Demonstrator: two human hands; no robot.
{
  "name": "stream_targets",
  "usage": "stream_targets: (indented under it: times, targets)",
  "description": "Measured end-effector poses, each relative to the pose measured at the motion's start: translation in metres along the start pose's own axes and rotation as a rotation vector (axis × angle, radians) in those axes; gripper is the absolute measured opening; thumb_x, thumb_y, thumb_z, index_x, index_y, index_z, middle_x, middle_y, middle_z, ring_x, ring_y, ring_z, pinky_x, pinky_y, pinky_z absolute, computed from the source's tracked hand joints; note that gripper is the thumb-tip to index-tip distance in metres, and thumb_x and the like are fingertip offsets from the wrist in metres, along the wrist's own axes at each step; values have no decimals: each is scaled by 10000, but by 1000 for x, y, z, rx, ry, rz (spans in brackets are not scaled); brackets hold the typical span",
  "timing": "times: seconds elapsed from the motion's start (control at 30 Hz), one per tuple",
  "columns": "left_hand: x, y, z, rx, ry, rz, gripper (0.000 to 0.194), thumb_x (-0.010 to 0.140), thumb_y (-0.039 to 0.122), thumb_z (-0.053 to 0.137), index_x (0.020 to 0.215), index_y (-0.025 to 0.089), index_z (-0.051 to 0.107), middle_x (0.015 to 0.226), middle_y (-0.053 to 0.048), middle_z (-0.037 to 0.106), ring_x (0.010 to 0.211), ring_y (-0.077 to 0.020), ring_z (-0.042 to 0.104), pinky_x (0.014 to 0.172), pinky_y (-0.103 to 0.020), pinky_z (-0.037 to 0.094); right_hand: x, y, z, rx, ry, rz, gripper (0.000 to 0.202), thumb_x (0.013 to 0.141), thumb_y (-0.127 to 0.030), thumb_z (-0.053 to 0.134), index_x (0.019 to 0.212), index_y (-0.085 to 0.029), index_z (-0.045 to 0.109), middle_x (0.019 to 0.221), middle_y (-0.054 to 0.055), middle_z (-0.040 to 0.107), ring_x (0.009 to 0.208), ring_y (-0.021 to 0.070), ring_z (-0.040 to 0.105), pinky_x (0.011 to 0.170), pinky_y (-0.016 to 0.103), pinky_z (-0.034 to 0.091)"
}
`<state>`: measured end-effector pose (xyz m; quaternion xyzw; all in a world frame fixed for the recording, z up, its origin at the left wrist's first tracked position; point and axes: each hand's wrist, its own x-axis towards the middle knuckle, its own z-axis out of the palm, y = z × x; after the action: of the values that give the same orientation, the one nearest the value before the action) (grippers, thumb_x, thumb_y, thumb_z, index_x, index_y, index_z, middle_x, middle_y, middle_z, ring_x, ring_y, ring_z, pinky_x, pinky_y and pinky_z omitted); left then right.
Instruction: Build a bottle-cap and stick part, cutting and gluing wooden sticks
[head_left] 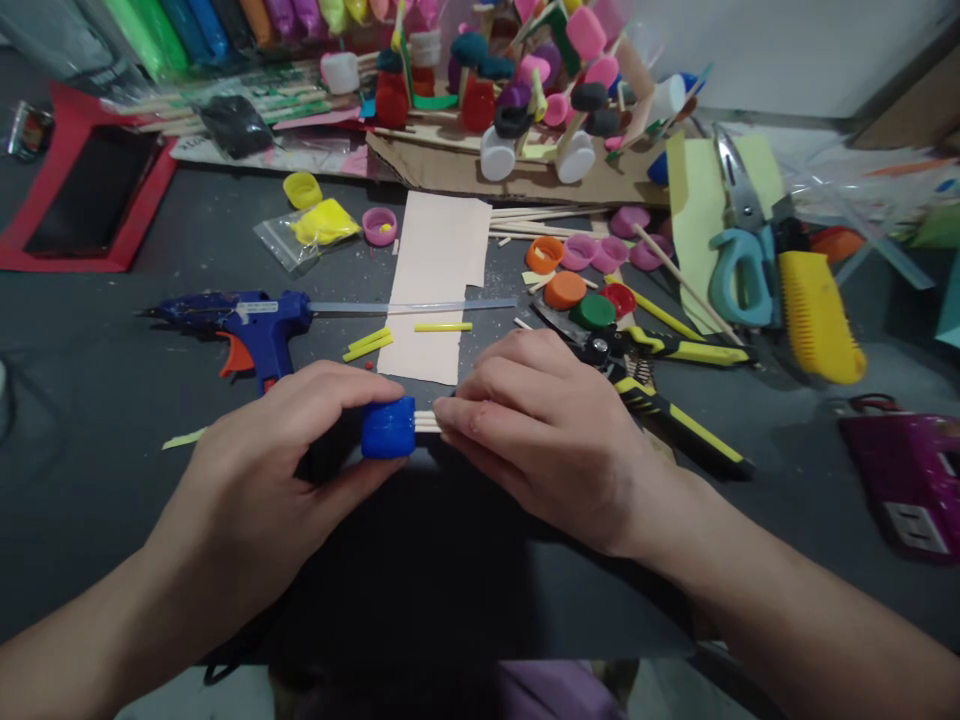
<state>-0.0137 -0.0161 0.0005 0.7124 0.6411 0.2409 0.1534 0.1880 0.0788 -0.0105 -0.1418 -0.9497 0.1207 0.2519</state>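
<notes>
A blue block [388,427] is pinched between the thumb and index finger of my left hand [277,470]. Thin pale sticks [426,422] run from its right side to the fingertips of my right hand [540,430], which are closed round them. The sticks' far ends are hidden by those fingers. Just beyond my hands, a pale paper strip [431,240] lies on the dark table, with a short yellow stick [443,327] on it and several more [367,345] at its left edge.
A blue glue gun [262,320] lies left, its clear glue stick crossing the paper. Coloured caps [565,290], pliers [682,350], scissors [739,240] and a yellow-handled cutter [817,310] lie right. A cardboard piece [442,175] with small models stands behind. A purple device [904,475] is far right.
</notes>
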Motion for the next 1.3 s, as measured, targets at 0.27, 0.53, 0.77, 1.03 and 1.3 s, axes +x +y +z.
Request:
stream_targets:
  times: [0.27, 0.53, 0.77, 1.03, 1.3]
  targets:
    - [1, -1, -1, 3, -1, -5, 209, 873, 317, 625, 1079, 286, 608, 1065, 26, 710, 935, -184, 675, 841, -304, 547, 0, -1, 3, -12, 9, 6, 164, 915, -141, 572, 817, -126, 703, 774, 76, 654, 787, 204, 529, 733, 365, 439]
    - [0, -3, 0, 14, -14, 15, 223, 864, 258, 627, 1085, 276, 598, 1074, 7, 708, 951, -192, 667, 812, -322, 532, -2, -3, 6, -8, -6, 75, 196, 936, -164, 550, 787, -171, 678, 803, 58, 670, 809, 195, 528, 757, 355, 432]
    - [0, -4, 1, 17, -23, 17, 257, 851, 252, 643, 1100, 288, 590, 1091, 5, 698, 978, -212, 650, 827, -350, 518, -1, -5, 7, -7, 38, 121, 175, 918, -166, 587, 777, -163, 691, 829, 63, 685, 834, 200, 539, 757, 359, 433]
    - [-3, -1, -2, -30, 11, 19, 236, 864, 254, 636, 1088, 296, 577, 1068, 6, 683, 981, -199, 645, 867, -352, 527, 1, -9, 1, -6, 47, 138, 183, 934, -196, 580, 777, -184, 674, 839, 55, 688, 822, 192, 544, 750, 364, 429]
    - [-4, -1, -3, -68, 28, 44, 253, 877, 245, 629, 1120, 286, 571, 1117, 0, 681, 1018, -189, 658, 934, -326, 525, 2, -11, -5, -5, 47, 138, 172, 929, -199, 590, 786, -177, 683, 837, 57, 691, 831, 201, 561, 758, 377, 433]
